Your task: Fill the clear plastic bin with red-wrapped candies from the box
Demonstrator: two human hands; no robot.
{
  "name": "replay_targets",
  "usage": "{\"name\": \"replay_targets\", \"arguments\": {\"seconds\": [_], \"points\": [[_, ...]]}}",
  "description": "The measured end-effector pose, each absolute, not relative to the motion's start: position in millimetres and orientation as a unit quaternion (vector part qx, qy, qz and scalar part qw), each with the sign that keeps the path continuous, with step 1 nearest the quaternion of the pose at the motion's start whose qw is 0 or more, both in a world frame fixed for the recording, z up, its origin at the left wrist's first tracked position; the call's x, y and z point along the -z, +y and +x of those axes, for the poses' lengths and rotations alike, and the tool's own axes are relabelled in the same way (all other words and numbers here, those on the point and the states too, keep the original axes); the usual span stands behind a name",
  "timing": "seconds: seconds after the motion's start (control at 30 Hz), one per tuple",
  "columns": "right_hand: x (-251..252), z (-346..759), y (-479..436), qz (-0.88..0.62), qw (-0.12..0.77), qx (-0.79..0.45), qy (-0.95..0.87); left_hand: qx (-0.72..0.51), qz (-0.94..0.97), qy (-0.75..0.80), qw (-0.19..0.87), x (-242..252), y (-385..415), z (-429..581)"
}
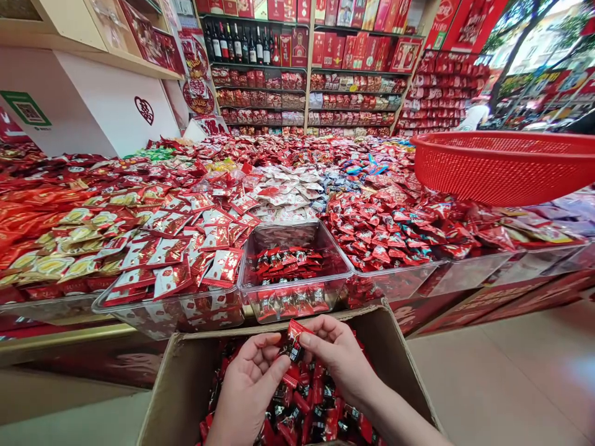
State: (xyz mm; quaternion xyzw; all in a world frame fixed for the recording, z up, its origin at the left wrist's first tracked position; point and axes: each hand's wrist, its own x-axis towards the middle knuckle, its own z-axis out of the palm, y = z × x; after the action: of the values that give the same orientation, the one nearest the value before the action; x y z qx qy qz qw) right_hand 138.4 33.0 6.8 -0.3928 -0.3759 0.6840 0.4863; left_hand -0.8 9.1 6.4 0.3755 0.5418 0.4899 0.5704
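One red packet [294,343] held between both hands [248,384] [343,358]

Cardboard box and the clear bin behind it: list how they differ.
The cardboard box is brown and opaque; the clear bin is see-through. The box stands nearer the camera than the bin. Box packets lie jumbled; bin packets sit in rows. Both are open-topped and hold red-and-black packets.

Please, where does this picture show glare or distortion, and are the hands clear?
In the head view, pale glare on the floor at lower right; in the head view, the red basket seems stretched near the right edge, probably wide-angle distortion; in the same view, the left hand and right hand look fairly sharp.
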Motion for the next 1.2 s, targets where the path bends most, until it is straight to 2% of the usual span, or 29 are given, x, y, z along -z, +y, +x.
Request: {"name": "replay_targets", "arguments": {"seconds": [0.17, 0.3, 0.5, 0.57, 0.63, 0.8, 0.9, 0.97, 1.2], "points": [[-10.5, 141.2, 27.3, -0.383, 0.447, -0.685, -0.43, -0.501, 0.392, 0.536, 0.556, -12.6, 1.0, -0.7], [-25.2, 147.6, 23.3, -0.397, 0.397, -0.633, -0.532, -0.489, 0.4, 0.53, 0.565, -13.1, -3.9, -7.6], [-41.9, 156.7, 20.8, -0.403, 0.184, -0.549, -0.708, -0.476, 0.409, 0.539, 0.562, -18.1, -17.7, -12.3], [-51.9, 158.2, 21.8, -0.405, 0.155, -0.514, -0.74, -0.482, 0.399, 0.535, 0.568, -19.8, -19.9, -16.4], [-69.0, 159.7, 26.6, -0.395, 0.167, -0.497, -0.754, -0.486, 0.384, 0.527, 0.582, -17.2, -17.6, -25.2], [-118.0, 160.4, 71.1, -0.388, 0.334, -0.506, -0.694, -0.409, 0.412, 0.57, 0.581, 15.2, -0.2, -55.3], [-122.0, 153.8, 113.9, -0.436, 0.337, -0.536, -0.639, -0.348, 0.416, 0.615, 0.572, 38.7, 5.4, -63.2], [-111.6, 146.2, 139.7, -0.472, 0.283, -0.56, -0.62, -0.334, 0.432, 0.619, 0.565, 48.3, 5.8, -62.8], [-63.7, 111.0, 184.6, -0.57, 0.003, -0.568, -0.594, -0.329, 0.475, 0.6, 0.554, 58.6, 7.1, -59.8]]}}
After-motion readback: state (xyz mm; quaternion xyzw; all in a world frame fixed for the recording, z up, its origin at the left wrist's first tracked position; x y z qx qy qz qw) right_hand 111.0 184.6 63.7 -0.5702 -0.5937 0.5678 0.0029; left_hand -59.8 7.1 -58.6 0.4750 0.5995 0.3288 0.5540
